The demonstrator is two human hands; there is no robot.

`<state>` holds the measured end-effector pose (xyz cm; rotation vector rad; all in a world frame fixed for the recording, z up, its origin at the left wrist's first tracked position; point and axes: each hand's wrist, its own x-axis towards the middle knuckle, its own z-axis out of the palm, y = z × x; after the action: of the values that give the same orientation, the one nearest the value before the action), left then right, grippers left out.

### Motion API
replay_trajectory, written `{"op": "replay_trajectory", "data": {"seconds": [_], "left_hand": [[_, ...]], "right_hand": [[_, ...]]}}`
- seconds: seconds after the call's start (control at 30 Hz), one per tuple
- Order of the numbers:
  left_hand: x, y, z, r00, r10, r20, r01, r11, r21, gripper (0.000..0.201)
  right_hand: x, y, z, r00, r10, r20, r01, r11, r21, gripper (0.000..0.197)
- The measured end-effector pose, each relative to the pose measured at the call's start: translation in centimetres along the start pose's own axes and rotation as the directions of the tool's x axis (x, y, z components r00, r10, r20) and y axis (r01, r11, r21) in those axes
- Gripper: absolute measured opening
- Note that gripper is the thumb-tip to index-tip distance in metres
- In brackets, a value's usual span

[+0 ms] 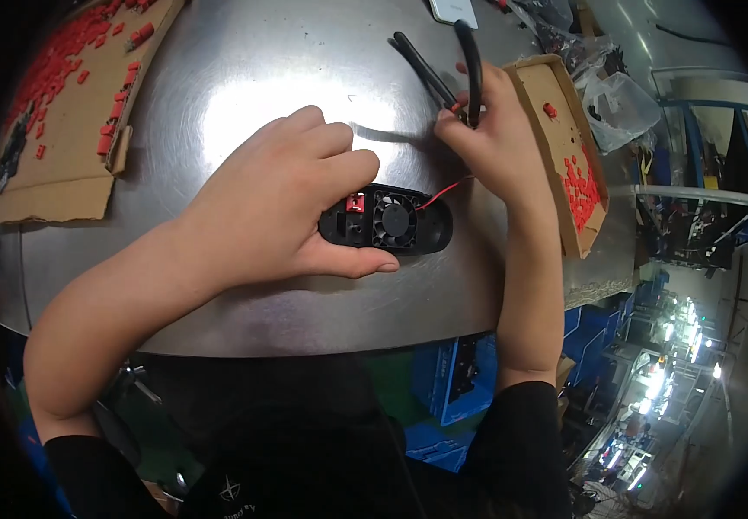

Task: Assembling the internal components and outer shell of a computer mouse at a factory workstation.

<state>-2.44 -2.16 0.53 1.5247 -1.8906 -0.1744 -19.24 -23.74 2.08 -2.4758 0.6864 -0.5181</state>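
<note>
My left hand point(305, 190) is closed round a black oval plastic housing point(433, 227), fingers along its far edge and thumb along its near edge. Set in the housing is a small black fan point(394, 220), and left of it sits a small red part point(356, 203). From the fan a thin red wire point(447, 189) runs up toward my right hand point(495, 130). That hand is closed on black-handled pliers point(426, 69), whose two handles spread away from me. Their jaws are mostly hidden by my fingers, so whether they touch the wire cannot be seen.
Flat cardboard point(54, 186) with many small red parts lies at the left. Right of my right arm stands a cardboard tray point(556, 130) holding more red pieces. Clear plastic bags point(620, 108) are beyond it, and a pale phone-like object point(453, 12) lies at the far edge.
</note>
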Motion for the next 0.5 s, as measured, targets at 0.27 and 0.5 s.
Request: {"op": "replay_trajectory", "data": {"seconds": [0.27,0.5], "left_hand": [[0.2,0.0,0.5,0.999,0.025,-0.033,-0.024,1.0,0.009,0.058],[0.0,-0.5,1.0,1.0,-0.001,0.007,0.002,1.0,-0.013,0.06]], "right_hand": [[1.2,-2.4,1.8,0.937,-0.32,0.142,0.349,0.885,-0.309,0.1],[3.5,-7.0,0.8,0.913,-0.131,0.386,0.213,0.961,-0.178,0.081]]}}
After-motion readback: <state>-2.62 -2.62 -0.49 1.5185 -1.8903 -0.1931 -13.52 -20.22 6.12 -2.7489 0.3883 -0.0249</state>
